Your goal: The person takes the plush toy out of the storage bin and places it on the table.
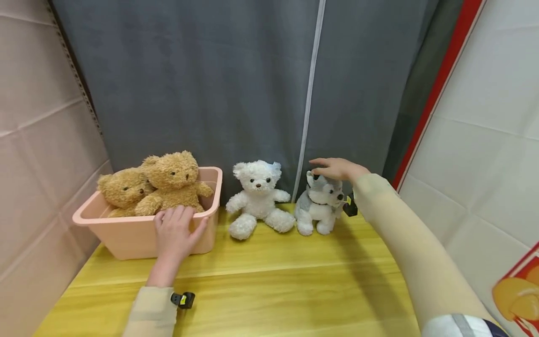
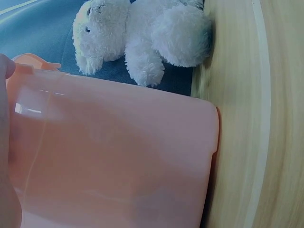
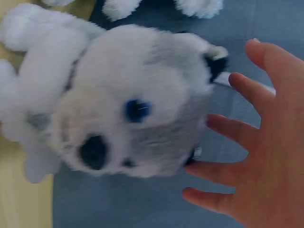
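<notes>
My left hand [image 1: 176,232] holds the front rim of a pink plastic bin [image 1: 126,236], fingers over the edge and thumb against the outer wall. Two brown teddy bears [image 1: 174,178] sit side by side inside it. Over at the right, my right hand [image 1: 338,168] hovers at the head of a grey-and-white plush husky [image 1: 321,210]. The right wrist view has that hand's fingers [image 3: 232,130] spread wide around the top of the husky's head [image 3: 137,102]. The husky sits upright on the table.
Between the bin and the husky sits a white teddy bear [image 1: 258,199], facing forward on the yellow wooden table [image 1: 269,285]. A dark grey curtain [image 1: 202,84] hangs close behind the toys. Pale covered walls [image 1: 484,154] stand at both sides.
</notes>
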### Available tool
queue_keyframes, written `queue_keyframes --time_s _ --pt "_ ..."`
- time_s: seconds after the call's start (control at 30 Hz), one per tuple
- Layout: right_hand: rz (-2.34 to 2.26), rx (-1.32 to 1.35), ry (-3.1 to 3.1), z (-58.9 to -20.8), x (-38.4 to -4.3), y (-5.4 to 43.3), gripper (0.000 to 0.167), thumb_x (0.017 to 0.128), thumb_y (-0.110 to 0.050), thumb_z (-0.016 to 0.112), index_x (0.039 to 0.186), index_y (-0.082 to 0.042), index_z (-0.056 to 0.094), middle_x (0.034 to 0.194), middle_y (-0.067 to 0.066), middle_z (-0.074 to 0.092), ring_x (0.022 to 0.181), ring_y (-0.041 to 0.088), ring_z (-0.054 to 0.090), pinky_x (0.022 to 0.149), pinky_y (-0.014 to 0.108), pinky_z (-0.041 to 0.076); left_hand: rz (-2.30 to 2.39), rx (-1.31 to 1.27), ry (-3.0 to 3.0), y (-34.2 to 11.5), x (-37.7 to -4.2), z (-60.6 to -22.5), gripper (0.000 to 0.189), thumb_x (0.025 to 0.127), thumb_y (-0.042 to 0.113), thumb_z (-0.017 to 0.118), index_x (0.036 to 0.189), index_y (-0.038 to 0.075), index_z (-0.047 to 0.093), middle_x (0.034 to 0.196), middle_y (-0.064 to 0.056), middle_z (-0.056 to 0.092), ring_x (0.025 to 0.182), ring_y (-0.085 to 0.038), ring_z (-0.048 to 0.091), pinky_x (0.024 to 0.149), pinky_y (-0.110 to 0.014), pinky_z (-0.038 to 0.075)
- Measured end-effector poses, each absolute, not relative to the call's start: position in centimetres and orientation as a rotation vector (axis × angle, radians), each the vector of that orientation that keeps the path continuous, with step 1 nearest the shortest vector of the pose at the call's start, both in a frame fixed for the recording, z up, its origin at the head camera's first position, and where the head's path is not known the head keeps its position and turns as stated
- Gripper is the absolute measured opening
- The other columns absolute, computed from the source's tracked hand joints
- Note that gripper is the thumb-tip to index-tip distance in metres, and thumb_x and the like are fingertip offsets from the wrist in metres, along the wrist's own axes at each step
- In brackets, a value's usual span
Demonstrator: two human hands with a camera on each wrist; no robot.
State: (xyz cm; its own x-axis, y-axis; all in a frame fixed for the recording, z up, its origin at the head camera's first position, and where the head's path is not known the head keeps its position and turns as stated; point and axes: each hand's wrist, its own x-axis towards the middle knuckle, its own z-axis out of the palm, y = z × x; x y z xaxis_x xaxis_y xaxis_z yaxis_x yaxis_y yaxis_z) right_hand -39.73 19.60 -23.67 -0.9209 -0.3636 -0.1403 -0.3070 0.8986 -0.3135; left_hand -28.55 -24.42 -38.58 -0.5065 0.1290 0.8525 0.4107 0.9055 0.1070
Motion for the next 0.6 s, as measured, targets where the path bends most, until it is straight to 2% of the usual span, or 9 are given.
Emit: queue_keyframes --time_s 0.13,0.3,0.6 --pt "-0.408 -0.559 2.897 -21.8 -39.7 18.2 0.059 0.101 -0.041 0.043 0.154 -0.020 0.025 0.158 0.017 0.020 0.142 0.041 0.020 0.107 0.061 0.022 -0.366 -0.382 -2.095 -24.5 -28.6 -38.7 0.045 0.087 0.052 0.051 0.092 0.007 0.059 0.086 -0.011 0.057 0.081 -0.033 0.047 0.086 -0.054 0.026" --pt "-0.433 -0.692 2.939 -20.0 -39.7 15.2 0.060 0.100 -0.035 0.049 0.153 -0.018 0.027 0.153 0.019 0.029 0.138 0.038 0.030 0.106 0.057 0.028 -0.359 -0.379 -2.092 -24.6 -28.4 -38.9 0.046 0.088 0.053 0.050 0.091 0.007 0.059 0.086 -0.010 0.058 0.079 -0.032 0.047 0.086 -0.054 0.027" --pt "-0.532 -0.901 2.921 -19.2 -40.1 10.3 0.066 0.096 -0.036 0.058 0.153 -0.019 0.028 0.152 0.018 0.032 0.133 0.037 0.038 0.102 0.052 0.035 -0.365 -0.386 -2.080 -24.2 -28.4 -38.6 0.045 0.088 0.053 0.050 0.090 0.009 0.058 0.087 -0.009 0.057 0.080 -0.032 0.046 0.087 -0.054 0.027"
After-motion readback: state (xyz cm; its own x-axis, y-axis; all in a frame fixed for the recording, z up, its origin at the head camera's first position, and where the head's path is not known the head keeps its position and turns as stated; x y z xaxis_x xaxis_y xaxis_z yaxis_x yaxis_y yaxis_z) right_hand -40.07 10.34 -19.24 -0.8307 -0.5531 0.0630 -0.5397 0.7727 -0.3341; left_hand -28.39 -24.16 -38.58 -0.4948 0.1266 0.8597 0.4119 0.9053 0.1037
